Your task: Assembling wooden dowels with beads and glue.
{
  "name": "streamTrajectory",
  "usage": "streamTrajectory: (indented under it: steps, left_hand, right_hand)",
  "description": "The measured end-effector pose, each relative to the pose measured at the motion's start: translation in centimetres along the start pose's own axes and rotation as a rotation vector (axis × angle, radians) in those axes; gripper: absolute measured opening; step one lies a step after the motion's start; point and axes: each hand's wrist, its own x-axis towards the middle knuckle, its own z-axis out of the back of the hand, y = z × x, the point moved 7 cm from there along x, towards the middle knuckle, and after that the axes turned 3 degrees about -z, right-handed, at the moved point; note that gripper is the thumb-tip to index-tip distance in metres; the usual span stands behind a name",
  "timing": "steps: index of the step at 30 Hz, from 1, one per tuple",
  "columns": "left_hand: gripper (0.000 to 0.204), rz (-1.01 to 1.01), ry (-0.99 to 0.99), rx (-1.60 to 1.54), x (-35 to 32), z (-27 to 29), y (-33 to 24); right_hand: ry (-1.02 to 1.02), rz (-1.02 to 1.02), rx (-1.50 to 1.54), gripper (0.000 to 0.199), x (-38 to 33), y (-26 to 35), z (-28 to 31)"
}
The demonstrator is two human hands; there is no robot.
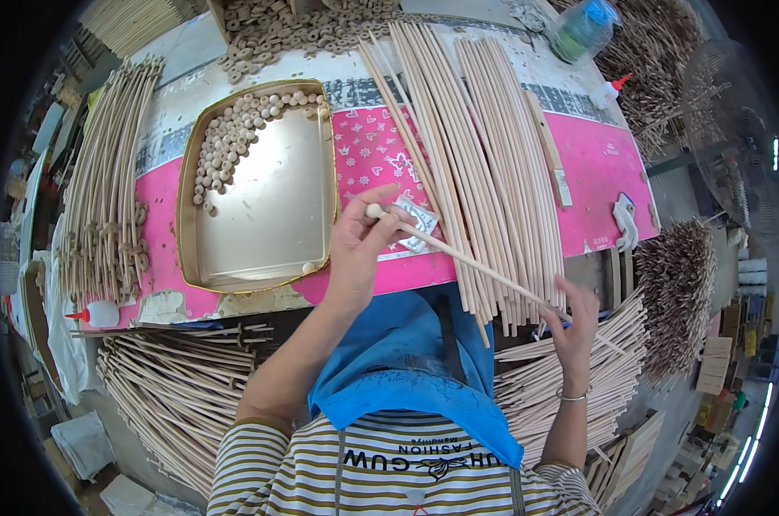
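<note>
Across my front slants a thin wooden dowel [480, 268], a round wooden bead [373, 211] at its upper left end. My left hand [357, 249] is closed, pinching the dowel just by the bead between thumb and fingers. Near the dowel's lower right end, my right hand [574, 328] has its thumb and fingers around the stick, its fingertips slightly blurred. To the left of my left hand lies a gold-coloured metal tray [264, 206] with many loose beads [230, 142] heaped along its far left side. One bead [309, 268] sits alone in the tray's near right corner.
Long bare dowels [484, 172] lie on the pink-covered table [609, 172]. Bundled sticks with rings [105, 198] lie at left, wooden rings [295, 43] at the back. Glue bottles [104, 314], a jar [583, 33], a glove [626, 222] and more stick bundles [174, 387] surround me.
</note>
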Motion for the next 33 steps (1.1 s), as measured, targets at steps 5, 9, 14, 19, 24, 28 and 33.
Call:
streamTrajectory:
  steps: [5, 9, 14, 19, 24, 28, 33]
  left_hand:
    - [0.033, 0.056, 0.067, 0.049, 0.8, 0.4, -0.5]
    - [0.034, 0.028, 0.015, -0.044, 1.3, 0.4, -0.7]
    - [0.037, -0.016, 0.083, -0.078, 2.4, 1.1, -0.8]
    - [0.042, 0.082, 0.099, -0.148, 3.1, 0.1, -0.9]
    - [0.048, 0.081, 0.021, -0.083, 2.9, 0.0, -0.4]
    - [0.045, 0.003, 0.0, 0.251, 3.1, -1.4, -0.1]
    - [0.045, -0.153, 0.151, 0.524, 4.3, -5.1, -0.5]
  right_hand:
    - [0.043, -0.241, 0.245, 0.018, -6.1, -3.8, -1.3]
    - [-0.118, -0.084, 0.084, 0.024, -6.8, -2.1, -0.9]
    - [0.023, -0.186, 0.232, 0.021, -7.6, -0.8, -2.2]
    - [-0.021, -0.255, 0.234, 0.023, -8.0, -0.4, -2.7]
    - [-0.089, -0.245, 0.16, 0.028, -9.2, -0.2, -3.4]
    - [-0.17, -0.259, 0.129, 0.03, -10.8, -0.3, -3.4]
    - [-0.058, -0.444, 0.39, 0.023, -12.5, -2.1, -3.6]
